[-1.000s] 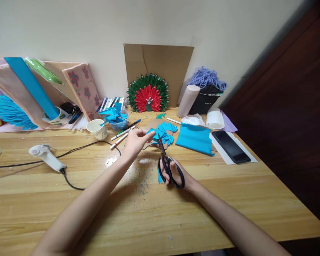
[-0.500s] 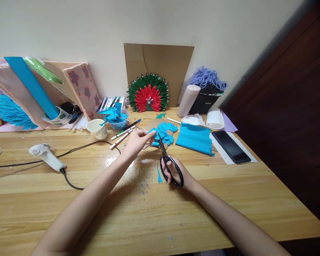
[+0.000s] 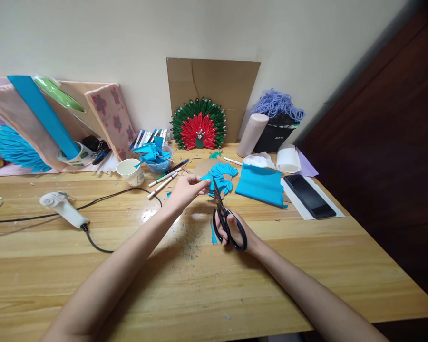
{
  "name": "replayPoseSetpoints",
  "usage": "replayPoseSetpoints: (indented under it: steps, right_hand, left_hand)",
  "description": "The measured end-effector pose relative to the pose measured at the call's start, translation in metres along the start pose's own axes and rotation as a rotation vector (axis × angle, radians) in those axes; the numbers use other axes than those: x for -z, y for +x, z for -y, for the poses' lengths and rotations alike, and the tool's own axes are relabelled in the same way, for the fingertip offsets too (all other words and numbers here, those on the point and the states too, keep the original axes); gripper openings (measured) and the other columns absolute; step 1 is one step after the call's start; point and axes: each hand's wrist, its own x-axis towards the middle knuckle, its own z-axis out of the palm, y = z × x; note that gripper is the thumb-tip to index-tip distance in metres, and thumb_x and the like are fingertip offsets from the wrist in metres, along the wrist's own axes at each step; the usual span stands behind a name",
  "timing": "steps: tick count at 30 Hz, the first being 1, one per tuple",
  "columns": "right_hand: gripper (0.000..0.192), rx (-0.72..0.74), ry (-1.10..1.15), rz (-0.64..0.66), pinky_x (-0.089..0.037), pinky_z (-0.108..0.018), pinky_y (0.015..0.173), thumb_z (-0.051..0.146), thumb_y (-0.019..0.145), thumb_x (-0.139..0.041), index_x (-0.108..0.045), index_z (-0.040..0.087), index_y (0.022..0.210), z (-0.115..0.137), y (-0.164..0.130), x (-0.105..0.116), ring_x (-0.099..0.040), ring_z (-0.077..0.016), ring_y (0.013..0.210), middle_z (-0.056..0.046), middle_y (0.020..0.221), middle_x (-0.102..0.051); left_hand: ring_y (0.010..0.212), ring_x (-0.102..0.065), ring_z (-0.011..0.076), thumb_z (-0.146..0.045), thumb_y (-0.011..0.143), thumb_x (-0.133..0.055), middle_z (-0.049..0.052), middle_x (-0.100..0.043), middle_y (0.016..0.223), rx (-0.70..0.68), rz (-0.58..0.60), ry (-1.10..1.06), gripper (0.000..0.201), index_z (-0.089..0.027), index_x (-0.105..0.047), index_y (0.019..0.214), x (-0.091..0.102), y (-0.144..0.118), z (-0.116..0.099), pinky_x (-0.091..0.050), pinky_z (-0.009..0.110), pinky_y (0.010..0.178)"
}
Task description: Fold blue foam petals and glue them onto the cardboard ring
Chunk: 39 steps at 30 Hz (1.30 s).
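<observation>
Two bare hands work above the middle of the wooden bench point(image 3: 306, 266). The left hand point(image 3: 185, 190) pinches a small piece of blue paper point(image 3: 207, 180) between thumb and fingertips, holding it just above the bench top. The right hand point(image 3: 233, 230) is closed through the loops of black scissors point(image 3: 223, 218), whose blades point up and away toward the pinched paper; their tips lie right beside its edge, and whether they touch it cannot be told. A narrow blue paper offcut point(image 3: 213, 235) lies on the bench just left of the scissor handles.

Just behind the blue paper sits a fan of blue paper petals point(image 3: 225, 175) on a brown card. To its right lies a folded blue sheet point(image 3: 260, 186), then a black phone point(image 3: 309, 195) on white paper. A paper cup point(image 3: 130, 171) and several markers point(image 3: 164, 178) lie to the left, and a white glue gun point(image 3: 62, 209) with its black cord lies further left. A red and green paper peacock point(image 3: 199, 129) leans against cardboard at the wall.
</observation>
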Motion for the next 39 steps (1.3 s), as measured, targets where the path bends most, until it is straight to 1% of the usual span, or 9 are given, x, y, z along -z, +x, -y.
replayPoseSetpoints:
  steps: [8, 11, 15, 18, 21, 26, 28, 33, 39]
  right_hand:
    - [0.062, -0.003, -0.056, -0.043, -0.036, -0.019, 0.033, 0.081, 0.066, -0.038, -0.042, 0.019, 0.071, -0.003, 0.002, 0.002, -0.038, -0.0066, 0.032, 0.008, 0.042, -0.039]
    - [0.065, 0.003, -0.047, -0.04, -0.036, -0.019, 0.033, 0.083, 0.062, -0.037, -0.042, 0.019, 0.071, 0.0, 0.002, 0.0, -0.038, -0.0064, 0.032, 0.008, 0.043, -0.038]
    - [0.07, 0.001, -0.014, -0.023, -0.038, -0.02, 0.036, 0.087, 0.057, -0.033, -0.042, 0.019, 0.072, 0.006, 0.0, -0.002, -0.042, -0.0075, 0.035, 0.008, 0.043, -0.038]
    - [0.071, -0.008, -0.001, -0.03, -0.039, -0.02, 0.037, 0.087, 0.056, -0.034, -0.042, 0.019, 0.072, 0.007, -0.001, -0.003, -0.042, -0.0076, 0.034, 0.009, 0.043, -0.037]
    - [0.069, 0.0, -0.008, -0.028, -0.039, -0.02, 0.036, 0.086, 0.057, -0.035, -0.042, 0.019, 0.072, 0.005, -0.001, -0.001, -0.04, -0.0073, 0.034, 0.009, 0.043, -0.037]
    - [0.063, 0.03, -0.066, -0.043, -0.037, -0.019, 0.034, 0.081, 0.065, -0.038, -0.042, 0.019, 0.072, 0.0, 0.0, 0.001, -0.038, -0.0068, 0.033, 0.008, 0.042, -0.039]
    - [0.063, 0.031, -0.066, -0.046, -0.036, -0.019, 0.034, 0.081, 0.065, -0.037, -0.042, 0.019, 0.071, 0.0, 0.0, 0.0, -0.037, -0.0066, 0.032, 0.008, 0.042, -0.038]
    - [0.07, 0.02, -0.014, -0.021, -0.037, -0.02, 0.036, 0.087, 0.058, -0.033, -0.042, 0.019, 0.072, 0.003, -0.001, -0.001, -0.041, -0.0077, 0.034, 0.008, 0.043, -0.038]
    - [0.071, 0.028, -0.03, -0.025, -0.039, -0.021, 0.038, 0.086, 0.059, -0.031, -0.043, 0.018, 0.074, -0.001, -0.001, 0.0, -0.042, -0.0083, 0.036, 0.007, 0.045, -0.04]
  left_hand:
    - [0.06, -0.059, 0.012, -0.035, 0.063, -0.07, 0.003, -0.063, 0.06, -0.004, -0.015, -0.011, 0.024, -0.011, -0.064, 0.064, -0.001, 0.0, -0.001, -0.049, 0.026, 0.066]
    - [0.06, -0.059, 0.0119, -0.033, 0.062, -0.07, 0.003, -0.063, 0.06, -0.005, -0.015, -0.014, 0.023, -0.011, -0.063, 0.066, -0.001, 0.0, -0.002, -0.048, 0.026, 0.067]
    - [0.056, -0.057, 0.0113, -0.03, 0.058, -0.071, 0.001, -0.061, 0.055, -0.018, 0.011, 0.015, 0.021, -0.012, -0.061, 0.06, -0.001, -0.002, -0.005, -0.047, 0.025, 0.063]
    - [0.055, -0.056, 0.0116, -0.03, 0.057, -0.071, 0.001, -0.06, 0.054, -0.029, 0.033, 0.024, 0.021, -0.013, -0.059, 0.058, 0.0, -0.003, -0.007, -0.046, 0.025, 0.061]
    - [0.054, -0.056, 0.0115, -0.031, 0.057, -0.071, 0.001, -0.061, 0.054, -0.024, 0.042, 0.03, 0.022, -0.013, -0.059, 0.058, 0.0, -0.003, -0.007, -0.046, 0.025, 0.06]
    - [0.053, -0.056, 0.0111, -0.029, 0.057, -0.071, 0.0, -0.06, 0.053, 0.002, 0.024, 0.026, 0.02, -0.013, -0.058, 0.057, 0.0, -0.004, -0.01, -0.046, 0.025, 0.061]
    - [0.053, -0.056, 0.0108, -0.029, 0.058, -0.07, 0.0, -0.06, 0.053, 0.009, 0.026, 0.02, 0.019, -0.013, -0.059, 0.058, -0.001, -0.005, -0.011, -0.046, 0.025, 0.061]
    - [0.054, -0.056, 0.0102, -0.027, 0.059, -0.069, -0.001, -0.059, 0.054, -0.004, 0.061, 0.005, 0.018, -0.013, -0.058, 0.058, 0.0, -0.004, -0.01, -0.045, 0.024, 0.062]
    - [0.054, -0.055, 0.0101, -0.025, 0.059, -0.068, -0.001, -0.058, 0.053, -0.012, 0.112, 0.026, 0.016, -0.013, -0.057, 0.058, 0.001, -0.004, -0.006, -0.044, 0.024, 0.061]
